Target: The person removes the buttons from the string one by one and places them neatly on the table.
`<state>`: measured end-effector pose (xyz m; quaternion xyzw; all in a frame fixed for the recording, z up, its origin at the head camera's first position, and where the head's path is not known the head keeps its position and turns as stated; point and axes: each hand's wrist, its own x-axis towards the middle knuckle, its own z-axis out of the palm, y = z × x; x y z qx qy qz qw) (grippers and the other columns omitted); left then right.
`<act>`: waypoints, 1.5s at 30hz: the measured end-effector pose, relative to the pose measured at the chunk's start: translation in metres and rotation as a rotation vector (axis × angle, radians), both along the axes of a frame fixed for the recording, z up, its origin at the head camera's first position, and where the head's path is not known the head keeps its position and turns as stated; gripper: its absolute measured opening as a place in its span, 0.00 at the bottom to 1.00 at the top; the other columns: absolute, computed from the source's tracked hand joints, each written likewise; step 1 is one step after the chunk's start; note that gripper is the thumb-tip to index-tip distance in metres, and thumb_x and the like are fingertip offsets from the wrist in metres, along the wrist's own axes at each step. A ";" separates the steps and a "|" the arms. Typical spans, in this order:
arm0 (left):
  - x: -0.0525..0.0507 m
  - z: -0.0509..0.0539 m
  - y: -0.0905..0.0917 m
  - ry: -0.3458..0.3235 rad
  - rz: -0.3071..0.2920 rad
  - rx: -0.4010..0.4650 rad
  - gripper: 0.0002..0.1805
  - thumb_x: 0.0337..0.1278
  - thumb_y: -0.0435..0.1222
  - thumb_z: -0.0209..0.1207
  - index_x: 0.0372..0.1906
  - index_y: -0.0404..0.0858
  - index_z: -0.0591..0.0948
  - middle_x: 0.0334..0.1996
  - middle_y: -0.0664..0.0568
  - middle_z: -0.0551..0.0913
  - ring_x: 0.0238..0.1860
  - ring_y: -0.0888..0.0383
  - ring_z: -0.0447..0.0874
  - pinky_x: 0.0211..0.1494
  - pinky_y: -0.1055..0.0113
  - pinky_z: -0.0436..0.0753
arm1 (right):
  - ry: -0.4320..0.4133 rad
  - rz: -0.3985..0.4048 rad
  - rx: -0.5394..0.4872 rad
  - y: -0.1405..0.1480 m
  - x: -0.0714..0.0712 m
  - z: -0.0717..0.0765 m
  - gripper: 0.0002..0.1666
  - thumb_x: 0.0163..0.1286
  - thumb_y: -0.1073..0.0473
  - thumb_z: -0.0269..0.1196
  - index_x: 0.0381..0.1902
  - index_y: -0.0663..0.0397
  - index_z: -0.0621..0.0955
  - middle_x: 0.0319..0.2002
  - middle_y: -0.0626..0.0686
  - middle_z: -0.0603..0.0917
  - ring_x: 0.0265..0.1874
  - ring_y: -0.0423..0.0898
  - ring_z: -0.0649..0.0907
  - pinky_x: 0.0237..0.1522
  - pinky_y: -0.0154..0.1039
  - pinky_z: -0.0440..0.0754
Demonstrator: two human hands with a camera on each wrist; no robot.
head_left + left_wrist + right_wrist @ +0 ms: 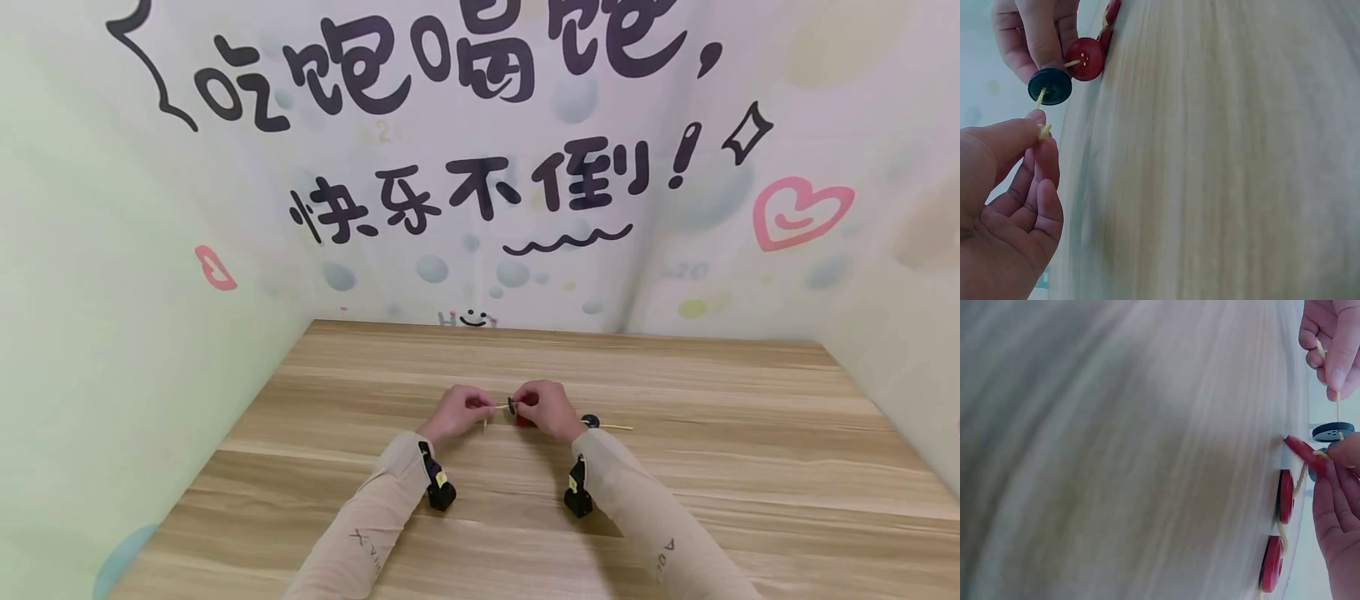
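Between thumb and forefinger my left hand (463, 410) (1013, 187) pinches a pale yellow cord (1338, 407). The cord runs through a dark button (1050, 86) (1333, 431), which my right hand (551, 408) (1341, 506) holds by its edge with thumb and fingers. A red button (1085, 59) hangs on the same cord beside my right fingers. In the right wrist view, two more red buttons (1285, 496) (1272, 564) stand on edge, threaded along the cord below that hand.
A dark blue button (590, 421) with a pale cord end (618, 427) lies on the wooden table (510, 533), right of my right hand. A printed cloth wall (420, 287) rises behind the table, with side walls left and right.
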<state>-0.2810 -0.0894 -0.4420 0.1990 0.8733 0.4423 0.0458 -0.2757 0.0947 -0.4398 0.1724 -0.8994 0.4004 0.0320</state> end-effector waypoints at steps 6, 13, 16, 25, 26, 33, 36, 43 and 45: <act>0.001 0.000 0.004 0.005 0.014 0.004 0.06 0.51 0.33 0.59 0.32 0.34 0.82 0.28 0.52 0.81 0.30 0.62 0.75 0.36 0.70 0.75 | -0.018 0.028 0.010 0.002 0.001 0.000 0.04 0.55 0.70 0.61 0.28 0.58 0.81 0.29 0.51 0.81 0.29 0.42 0.77 0.32 0.37 0.76; 0.001 0.001 0.008 0.028 0.026 0.053 0.05 0.52 0.32 0.59 0.32 0.34 0.81 0.26 0.50 0.81 0.27 0.63 0.75 0.31 0.72 0.75 | -0.003 0.099 0.035 0.007 -0.001 -0.006 0.02 0.56 0.68 0.62 0.28 0.62 0.80 0.27 0.51 0.81 0.28 0.40 0.76 0.31 0.33 0.75; 0.002 0.002 0.010 0.024 0.030 0.070 0.06 0.52 0.32 0.58 0.33 0.32 0.81 0.25 0.48 0.81 0.24 0.64 0.73 0.28 0.72 0.73 | 0.018 0.114 0.027 0.011 -0.003 -0.009 0.02 0.57 0.65 0.62 0.28 0.60 0.81 0.28 0.50 0.81 0.27 0.39 0.76 0.30 0.32 0.75; 0.004 0.002 0.010 0.032 0.025 0.066 0.05 0.51 0.31 0.58 0.32 0.33 0.81 0.26 0.51 0.80 0.26 0.63 0.73 0.29 0.73 0.74 | -0.031 0.083 -0.010 0.019 0.000 -0.002 0.03 0.59 0.64 0.60 0.29 0.55 0.81 0.28 0.48 0.81 0.28 0.41 0.76 0.30 0.34 0.75; 0.004 0.002 0.010 0.036 0.018 0.059 0.04 0.51 0.31 0.58 0.32 0.33 0.81 0.26 0.52 0.80 0.26 0.63 0.73 0.30 0.72 0.74 | -0.031 0.085 -0.015 0.020 0.000 -0.001 0.03 0.59 0.64 0.60 0.29 0.56 0.81 0.28 0.48 0.81 0.28 0.41 0.77 0.30 0.34 0.75; 0.004 -0.001 0.012 0.020 -0.026 0.055 0.05 0.52 0.30 0.57 0.32 0.32 0.80 0.26 0.50 0.80 0.26 0.62 0.75 0.31 0.72 0.75 | -0.018 0.100 -0.061 0.021 0.001 0.003 0.03 0.59 0.65 0.60 0.30 0.57 0.81 0.29 0.49 0.81 0.28 0.40 0.78 0.30 0.33 0.76; 0.004 -0.003 0.015 0.017 -0.035 0.070 0.07 0.52 0.31 0.57 0.35 0.30 0.79 0.28 0.48 0.80 0.29 0.60 0.76 0.34 0.72 0.76 | -0.024 0.089 -0.073 0.020 0.002 0.005 0.02 0.59 0.65 0.60 0.30 0.58 0.81 0.28 0.50 0.81 0.28 0.40 0.77 0.30 0.33 0.76; 0.006 -0.004 0.021 -0.037 -0.088 0.182 0.18 0.51 0.34 0.59 0.46 0.28 0.75 0.39 0.42 0.79 0.40 0.51 0.78 0.44 0.67 0.76 | -0.033 0.085 -0.073 0.018 0.005 0.010 0.02 0.59 0.65 0.60 0.31 0.59 0.80 0.28 0.50 0.80 0.27 0.41 0.77 0.28 0.33 0.75; 0.006 -0.005 0.023 -0.059 -0.092 0.199 0.20 0.51 0.34 0.60 0.48 0.29 0.73 0.41 0.41 0.78 0.42 0.51 0.78 0.45 0.67 0.76 | -0.028 0.092 -0.073 0.018 0.005 0.011 0.03 0.60 0.66 0.59 0.31 0.59 0.80 0.28 0.50 0.80 0.27 0.41 0.77 0.28 0.33 0.75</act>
